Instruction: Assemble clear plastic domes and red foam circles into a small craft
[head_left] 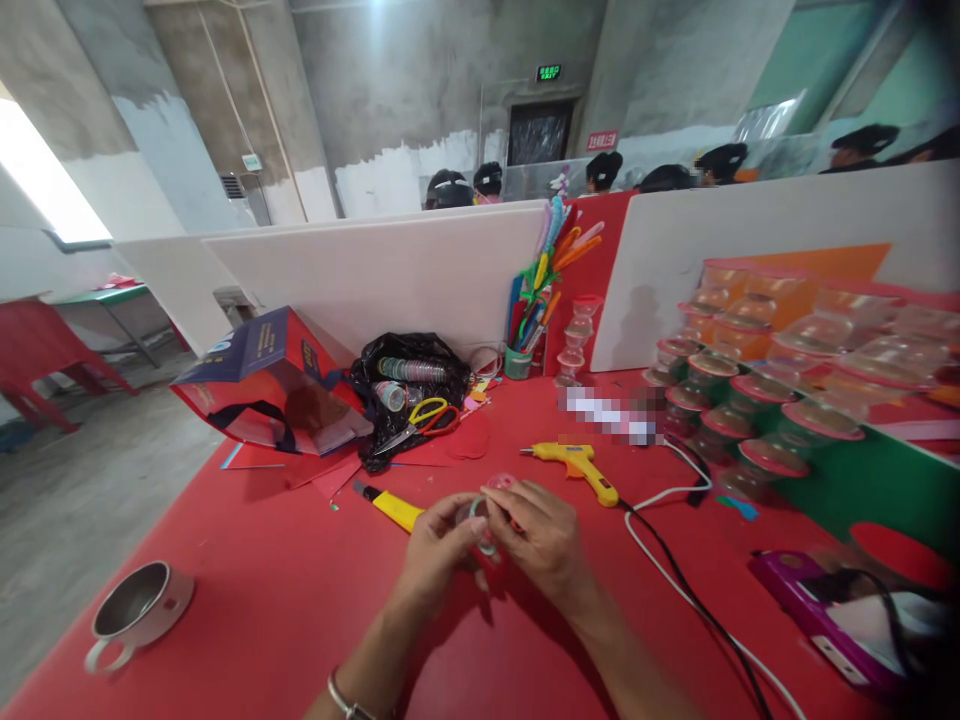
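Close together over the red table, my left hand (442,540) and my right hand (540,530) both have their fingers closed around a small clear plastic piece with a pale round rim (481,508). Its exact kind is hard to tell because the fingers cover much of it. A yellow utility knife (397,509) lies just left of my left hand, partly behind it. Beyond my right hand rests a yellow glue gun (577,467), its nozzle pointing left. Several clear plastic cup-like pieces with red rims (739,395) are stacked in rows at the right.
A metal mug (176,592) stands at the left edge. Behind are a red and blue bag (255,380), a black plastic bag (367,440), yellow-handled scissors (429,411) and a pen holder (517,363). Cables (675,580) cross the right side near a purple device (817,620).
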